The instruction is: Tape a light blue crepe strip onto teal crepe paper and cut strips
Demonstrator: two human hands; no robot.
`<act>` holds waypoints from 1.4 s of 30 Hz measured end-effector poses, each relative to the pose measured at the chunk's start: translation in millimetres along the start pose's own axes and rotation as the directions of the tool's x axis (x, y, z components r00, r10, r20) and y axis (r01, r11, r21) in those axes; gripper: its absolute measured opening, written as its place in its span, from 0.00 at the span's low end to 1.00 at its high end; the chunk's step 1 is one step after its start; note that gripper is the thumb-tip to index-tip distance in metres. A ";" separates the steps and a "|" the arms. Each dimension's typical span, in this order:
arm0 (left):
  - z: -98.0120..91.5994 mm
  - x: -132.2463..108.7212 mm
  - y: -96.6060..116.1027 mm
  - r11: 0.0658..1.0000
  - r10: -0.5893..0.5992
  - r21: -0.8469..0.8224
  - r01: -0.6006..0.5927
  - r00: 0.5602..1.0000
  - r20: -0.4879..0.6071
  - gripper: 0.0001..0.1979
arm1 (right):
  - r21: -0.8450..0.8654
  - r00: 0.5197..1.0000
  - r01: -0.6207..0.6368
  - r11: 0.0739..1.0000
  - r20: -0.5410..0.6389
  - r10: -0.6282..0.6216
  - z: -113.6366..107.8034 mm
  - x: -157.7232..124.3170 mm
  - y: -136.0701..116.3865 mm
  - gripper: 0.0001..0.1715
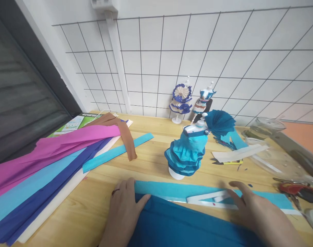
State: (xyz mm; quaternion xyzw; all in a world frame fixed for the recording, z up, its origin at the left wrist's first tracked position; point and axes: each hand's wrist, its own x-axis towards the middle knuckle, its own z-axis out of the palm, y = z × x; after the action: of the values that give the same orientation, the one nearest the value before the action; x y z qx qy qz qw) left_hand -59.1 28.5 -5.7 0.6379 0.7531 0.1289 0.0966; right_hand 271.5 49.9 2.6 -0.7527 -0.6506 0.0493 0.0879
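Observation:
My left hand (124, 209) lies flat with fingers stretched out, pressing the left end of a dark teal crepe paper sheet (177, 224) and a light blue paper strip (172, 188) at the table's near edge. My right hand (254, 212) rests with fingers extended on a white set-square ruler (210, 199) that lies across the light blue strip. Just behind the strip stands a small mannequin in a layered blue paper dress (187, 151).
Long crepe paper sheets in pink (50, 147), light blue, dark blue and white fan out at left, with a brown strip (125, 133). Two more dressed mannequins (182, 97) stand by the grid wall. A teal paper fan (220, 123), a glass jar (267, 128) and red-handled scissors (292, 188) lie at right.

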 end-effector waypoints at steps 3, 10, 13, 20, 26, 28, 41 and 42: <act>-0.6 -1.4 0.3 1.000 0.008 0.001 -0.008 1.000 -0.006 0.20 | 0.161 0.996 0.028 0.987 0.078 -0.041 -14.6 -12.1 -33.4 0.21; -7.7 -5.0 3.8 1.000 0.030 -0.004 -0.030 1.000 -0.003 0.19 | 0.352 0.843 0.256 0.900 0.375 -0.386 -11.8 -21.7 -80.8 0.17; -7.9 -5.5 3.9 1.000 0.031 -0.001 -0.031 1.000 -0.006 0.18 | 0.291 0.845 0.202 0.935 0.432 -0.317 -6.1 -21.0 -74.5 0.16; 2.3 2.5 -7.1 1.000 0.012 -0.014 -0.011 0.998 0.055 0.20 | 0.434 0.763 0.087 0.897 0.550 -0.340 -16.0 -17.3 -81.7 0.23; 7.2 3.8 -12.3 0.999 0.038 -0.019 -0.037 0.998 0.052 0.21 | 0.432 0.743 0.165 0.887 0.537 -0.400 -16.6 -13.1 -93.2 0.26; 7.5 3.1 -12.4 0.999 0.044 -0.013 -0.044 0.998 0.042 0.21 | 0.427 0.752 0.185 0.885 0.518 -0.407 -16.1 -14.0 -97.3 0.22; 8.3 1.1 -11.3 0.998 0.052 0.028 -0.053 0.999 0.014 0.22 | 0.113 0.869 0.274 0.955 0.397 -0.296 -6.1 -20.7 -123.8 0.13; 6.4 0.4 -9.0 0.998 0.051 0.030 -0.051 0.999 0.012 0.21 | 0.072 0.874 0.291 0.954 0.386 -0.295 -3.9 -21.0 -123.0 0.13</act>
State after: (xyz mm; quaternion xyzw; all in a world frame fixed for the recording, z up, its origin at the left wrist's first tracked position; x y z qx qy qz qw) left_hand -65.6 28.0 -14.6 0.6589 0.7380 0.1163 0.0875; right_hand 149.7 45.9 29.7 -0.6197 -0.7610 0.1891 -0.0336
